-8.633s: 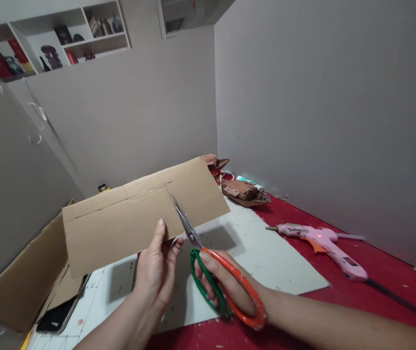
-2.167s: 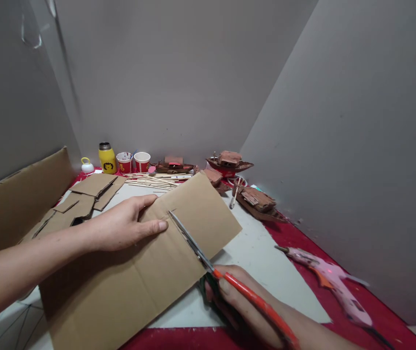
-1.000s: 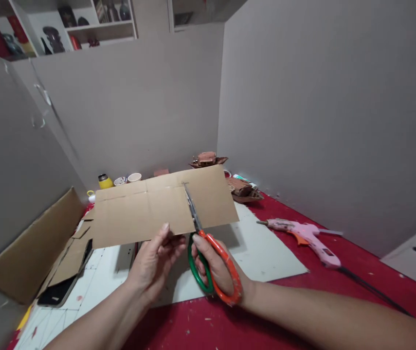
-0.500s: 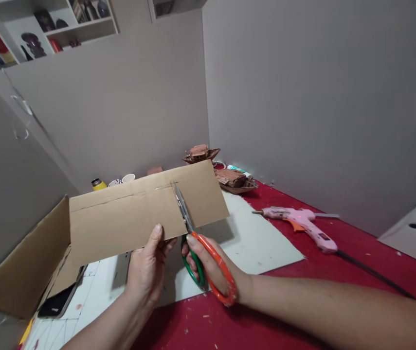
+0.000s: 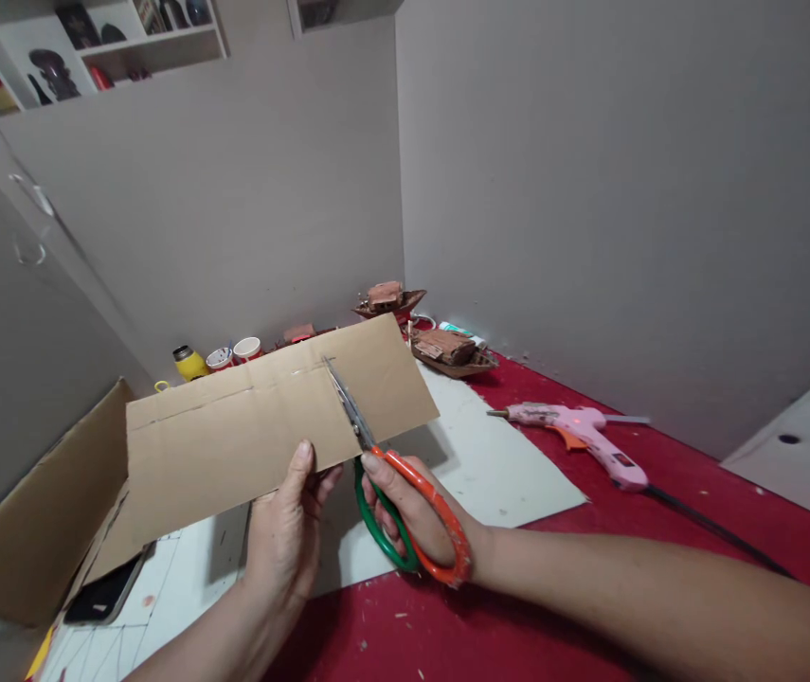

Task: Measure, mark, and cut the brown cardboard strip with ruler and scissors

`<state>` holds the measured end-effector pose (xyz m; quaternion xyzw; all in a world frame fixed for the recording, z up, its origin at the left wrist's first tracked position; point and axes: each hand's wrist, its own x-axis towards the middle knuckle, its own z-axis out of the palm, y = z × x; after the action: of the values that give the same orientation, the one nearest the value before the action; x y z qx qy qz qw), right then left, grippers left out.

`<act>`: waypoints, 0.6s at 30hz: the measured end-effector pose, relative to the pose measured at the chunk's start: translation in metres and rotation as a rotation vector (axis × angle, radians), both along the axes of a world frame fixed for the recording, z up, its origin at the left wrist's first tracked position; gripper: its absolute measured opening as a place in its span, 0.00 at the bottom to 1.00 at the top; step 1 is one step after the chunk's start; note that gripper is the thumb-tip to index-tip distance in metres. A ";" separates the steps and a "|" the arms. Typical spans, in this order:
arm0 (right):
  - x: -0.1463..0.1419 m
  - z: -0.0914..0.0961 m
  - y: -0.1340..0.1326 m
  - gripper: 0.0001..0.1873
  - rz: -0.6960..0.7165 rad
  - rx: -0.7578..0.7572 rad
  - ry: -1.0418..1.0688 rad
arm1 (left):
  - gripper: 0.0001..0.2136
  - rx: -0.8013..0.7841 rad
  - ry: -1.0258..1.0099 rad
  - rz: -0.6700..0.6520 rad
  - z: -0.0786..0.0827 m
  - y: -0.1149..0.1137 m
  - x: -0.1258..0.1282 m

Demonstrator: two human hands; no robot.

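Note:
A flat brown piece of cardboard (image 5: 234, 445) with a pencilled line along its upper part is held up above the table. My left hand (image 5: 291, 516) grips its lower edge, thumb on the near face and fingers behind. In my right hand (image 5: 411, 507) is a pair of scissors (image 5: 358, 417) with one orange-red handle and one green one. The blades lie over the cardboard from its lower edge upward, their tips near the drawn line. Whether a blade passes behind the cardboard is hard to see.
Right of the hands, a pink glue gun (image 5: 582, 426) lies on the red tabletop (image 5: 689, 483). Behind stand brown model boats (image 5: 451, 350), paper cups (image 5: 246, 349) and a yellow bottle (image 5: 189, 362). A phone (image 5: 107, 592) lies at the left, beside folded cardboard (image 5: 42, 511), on white paper (image 5: 511, 474).
The scissor handles have spread a little wider apart. The cardboard has shifted slightly left and tilts a bit differently. Both hands keep their holds.

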<state>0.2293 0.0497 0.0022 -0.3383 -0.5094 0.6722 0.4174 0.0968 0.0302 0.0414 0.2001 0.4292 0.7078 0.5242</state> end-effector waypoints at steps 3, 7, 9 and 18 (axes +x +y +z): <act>0.002 0.003 0.000 0.33 0.003 -0.010 -0.038 | 0.09 0.005 -0.003 0.005 0.002 -0.002 0.000; 0.004 0.007 0.002 0.33 0.007 0.064 -0.064 | 0.08 -0.002 0.016 0.013 0.005 -0.003 -0.001; 0.004 0.007 0.004 0.33 0.020 0.093 -0.054 | 0.08 0.005 0.031 -0.001 0.005 -0.002 -0.003; 0.005 -0.004 0.013 0.37 0.263 -0.246 0.168 | 0.07 0.095 0.018 0.112 0.011 0.030 -0.044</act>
<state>0.2338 0.0625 -0.0016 -0.2597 -0.4266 0.8041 0.3225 0.0530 0.0603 0.0524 0.2065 0.4105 0.7538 0.4697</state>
